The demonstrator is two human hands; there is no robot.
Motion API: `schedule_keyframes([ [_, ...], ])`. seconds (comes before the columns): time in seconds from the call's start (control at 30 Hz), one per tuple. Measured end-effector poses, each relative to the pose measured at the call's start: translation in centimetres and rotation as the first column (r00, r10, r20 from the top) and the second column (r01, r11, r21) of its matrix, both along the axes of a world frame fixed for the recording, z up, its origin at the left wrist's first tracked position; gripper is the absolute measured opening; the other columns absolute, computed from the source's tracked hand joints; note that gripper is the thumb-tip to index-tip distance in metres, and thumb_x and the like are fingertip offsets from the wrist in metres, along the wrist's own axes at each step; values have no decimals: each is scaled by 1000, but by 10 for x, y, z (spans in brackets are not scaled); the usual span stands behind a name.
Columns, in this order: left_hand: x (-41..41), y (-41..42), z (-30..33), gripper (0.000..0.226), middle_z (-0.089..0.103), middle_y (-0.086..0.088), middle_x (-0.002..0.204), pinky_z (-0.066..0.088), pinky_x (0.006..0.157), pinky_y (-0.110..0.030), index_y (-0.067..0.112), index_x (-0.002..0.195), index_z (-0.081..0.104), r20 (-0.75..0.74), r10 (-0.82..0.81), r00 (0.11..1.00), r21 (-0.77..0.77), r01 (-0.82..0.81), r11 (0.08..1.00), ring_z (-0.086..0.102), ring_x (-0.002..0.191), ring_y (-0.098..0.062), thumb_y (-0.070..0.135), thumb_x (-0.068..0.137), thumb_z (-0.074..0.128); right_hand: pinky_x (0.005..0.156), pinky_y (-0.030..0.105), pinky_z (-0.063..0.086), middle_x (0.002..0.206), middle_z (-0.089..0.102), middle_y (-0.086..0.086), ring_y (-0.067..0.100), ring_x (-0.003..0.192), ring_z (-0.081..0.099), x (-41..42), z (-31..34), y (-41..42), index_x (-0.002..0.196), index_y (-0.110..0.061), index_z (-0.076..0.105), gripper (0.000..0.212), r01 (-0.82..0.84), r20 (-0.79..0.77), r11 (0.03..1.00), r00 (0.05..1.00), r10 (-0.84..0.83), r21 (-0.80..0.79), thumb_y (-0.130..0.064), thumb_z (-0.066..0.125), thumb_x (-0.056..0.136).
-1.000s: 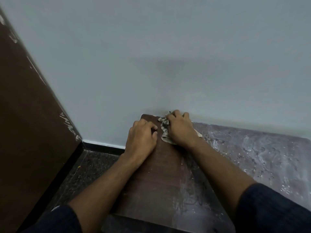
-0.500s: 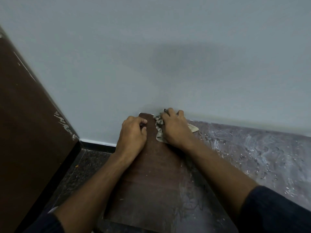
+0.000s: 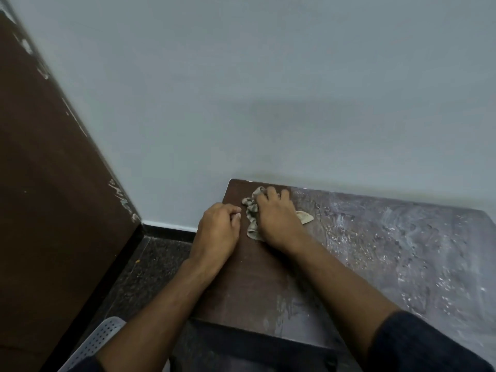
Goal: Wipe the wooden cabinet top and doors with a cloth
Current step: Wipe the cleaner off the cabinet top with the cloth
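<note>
The dark wooden cabinet top [image 3: 249,285] stands against a pale wall. Its left part looks clean brown, while the right part [image 3: 402,251] is covered in whitish dust and smears. A crumpled beige cloth [image 3: 252,216] lies near the back left corner. My right hand [image 3: 279,218] presses down on the cloth, fingers curled over it. My left hand [image 3: 218,226] rests as a loose fist on the cabinet's left edge, beside the cloth and not holding it. The cabinet doors are out of sight.
A dark brown wooden panel [image 3: 48,183] rises at the left. Speckled dark floor [image 3: 150,264] lies between it and the cabinet, with a black skirting along the wall. A white perforated plastic basket corner [image 3: 99,339] shows at the bottom left.
Both hands stay near the back left corner. The right hand with the cloth has shifted only slightly, and the camera view has tilted a little.
</note>
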State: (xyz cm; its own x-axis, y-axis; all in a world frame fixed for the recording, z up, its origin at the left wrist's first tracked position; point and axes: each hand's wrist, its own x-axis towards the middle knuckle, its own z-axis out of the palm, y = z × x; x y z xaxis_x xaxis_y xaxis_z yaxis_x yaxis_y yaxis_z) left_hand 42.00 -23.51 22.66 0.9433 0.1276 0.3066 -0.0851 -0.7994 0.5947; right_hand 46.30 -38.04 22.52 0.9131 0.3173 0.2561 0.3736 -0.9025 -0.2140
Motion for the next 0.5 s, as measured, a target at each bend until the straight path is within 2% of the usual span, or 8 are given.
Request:
schedule_keyframes([
  [0.1,-15,1,-1,21,71,-3,107,44,91,-24,14,109,73,-18,-4,1000,-6,4,1000,63,102,-18,17,92,60,86,43,46,128,48,9,30,103,41,-50,-4,-2,131,-13,51,38,-99,22,995,995,98,30,-17,46,93],
  [0.17,-29,1,-4,21,71,-2,106,44,90,-22,15,108,73,-34,-15,999,-9,14,1000,64,100,-16,17,92,61,86,43,47,126,50,8,28,102,41,-76,-7,-8,128,-15,53,35,-131,22,990,991,130,51,-18,46,94],
  [0.27,-51,0,-7,22,68,-1,104,41,86,-17,17,111,72,-28,-35,999,26,36,999,61,97,-13,19,93,60,89,43,45,127,49,8,28,103,40,-81,-6,-11,129,-16,54,35,-94,-8,994,995,95,64,-18,48,94],
  [0.4,-69,3,-1,23,69,0,105,41,87,-18,18,113,72,-31,-39,999,31,40,999,61,98,-14,18,93,61,91,45,45,127,48,9,30,106,40,-85,2,1,130,-15,52,40,-17,-54,998,998,20,57,-18,50,91],
  [0.5,-78,5,3,16,70,3,101,46,87,-20,19,104,74,-36,-25,999,16,25,1000,61,94,-10,19,91,64,91,42,45,131,47,7,28,108,40,-115,-1,0,132,-16,52,41,-85,-55,994,995,89,65,-19,50,92],
])
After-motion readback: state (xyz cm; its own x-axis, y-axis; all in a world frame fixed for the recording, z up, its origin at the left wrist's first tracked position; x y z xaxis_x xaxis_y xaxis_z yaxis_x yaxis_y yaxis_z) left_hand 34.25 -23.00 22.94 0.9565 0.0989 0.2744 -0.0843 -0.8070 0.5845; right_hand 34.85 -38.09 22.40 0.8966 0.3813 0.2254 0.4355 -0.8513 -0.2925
